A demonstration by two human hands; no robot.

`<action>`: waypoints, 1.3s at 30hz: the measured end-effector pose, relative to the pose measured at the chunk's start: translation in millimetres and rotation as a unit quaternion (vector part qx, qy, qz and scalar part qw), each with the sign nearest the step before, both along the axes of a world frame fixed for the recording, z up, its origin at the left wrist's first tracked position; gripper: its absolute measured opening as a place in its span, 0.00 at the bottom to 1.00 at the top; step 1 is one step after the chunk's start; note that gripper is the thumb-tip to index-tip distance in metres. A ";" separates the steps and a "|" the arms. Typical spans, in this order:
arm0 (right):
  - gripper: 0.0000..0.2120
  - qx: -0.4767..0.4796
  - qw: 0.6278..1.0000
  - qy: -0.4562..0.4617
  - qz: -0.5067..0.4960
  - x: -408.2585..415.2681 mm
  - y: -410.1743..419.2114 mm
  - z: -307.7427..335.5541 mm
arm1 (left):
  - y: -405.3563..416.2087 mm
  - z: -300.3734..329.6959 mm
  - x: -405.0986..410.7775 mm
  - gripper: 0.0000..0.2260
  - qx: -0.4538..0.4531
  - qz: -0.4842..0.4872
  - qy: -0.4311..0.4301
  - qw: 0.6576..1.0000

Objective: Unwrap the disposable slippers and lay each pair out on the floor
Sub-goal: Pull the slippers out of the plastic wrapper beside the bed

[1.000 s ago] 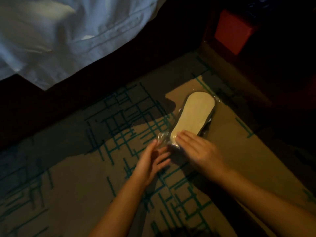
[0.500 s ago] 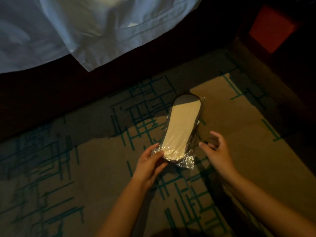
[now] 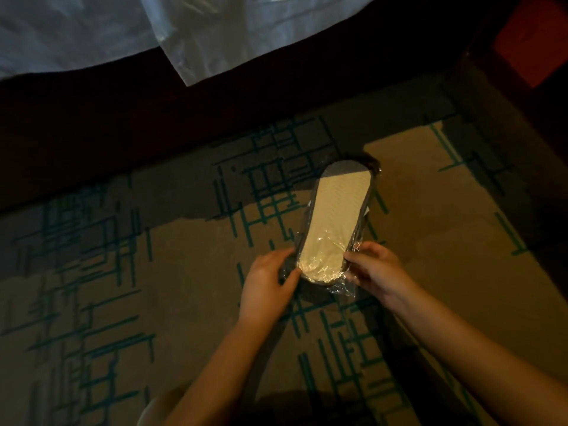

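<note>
Dim room, patterned carpet (image 3: 123,302) in tan and grey with teal line marks. Wrapped slipper pack (image 3: 335,222) lies flat on the carpet, centre-right of view, sole side up — pale cream sole with a dark grey edge, far end pointing up toward the bed. Clear plastic wrap (image 3: 344,290) is on it all round, crinkled and shiny at the near end, with a loose flap sticking out past the heel on the right side.

Left hand (image 3: 267,287) is at the near left edge of the pack, fingers curled, thumb tip touching the wrap by the heel; looks like a pinch on the plastic, but how firm it is I cannot tell. Right hand (image 3: 375,269) is at the near right edge, fingers bent and gripping the crinkled wrap just beside the sole. Both hands are on the same near end, the heel between them. Only 1 sole face shows; what is under it is hidden.

White bed sheet (image 3: 215,32) hangs at the top, dark bed base under it. Red panel (image 3: 534,47) at top right, in shadow.
</note>
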State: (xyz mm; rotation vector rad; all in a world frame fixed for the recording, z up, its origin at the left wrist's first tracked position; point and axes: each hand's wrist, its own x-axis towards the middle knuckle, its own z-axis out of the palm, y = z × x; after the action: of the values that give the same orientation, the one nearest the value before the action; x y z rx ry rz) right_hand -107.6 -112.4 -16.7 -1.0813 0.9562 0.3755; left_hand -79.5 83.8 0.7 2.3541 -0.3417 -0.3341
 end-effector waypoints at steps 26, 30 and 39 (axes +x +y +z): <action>0.05 -0.026 0.996 -0.017 -0.082 -3.9 -29.5 10.8 | 12.7 -16.5 -21.3 0.08 0.033 -0.162 -0.228 0.959; 0.06 -0.058 0.995 -0.040 -0.070 -7.9 -21.2 9.9 | 23.0 -10.0 -24.1 0.14 -0.089 0.086 0.055 0.991; 0.09 -0.102 0.991 -0.082 0.011 -9.8 -15.0 8.3 | -13.1 24.3 11.9 0.25 -0.130 0.153 0.269 0.942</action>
State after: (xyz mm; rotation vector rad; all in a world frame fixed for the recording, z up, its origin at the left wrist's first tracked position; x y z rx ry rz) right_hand -117.3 -127.4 -8.3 -1.2894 0.8492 0.2065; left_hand -67.6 70.7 25.1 1.9216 0.2278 -0.7099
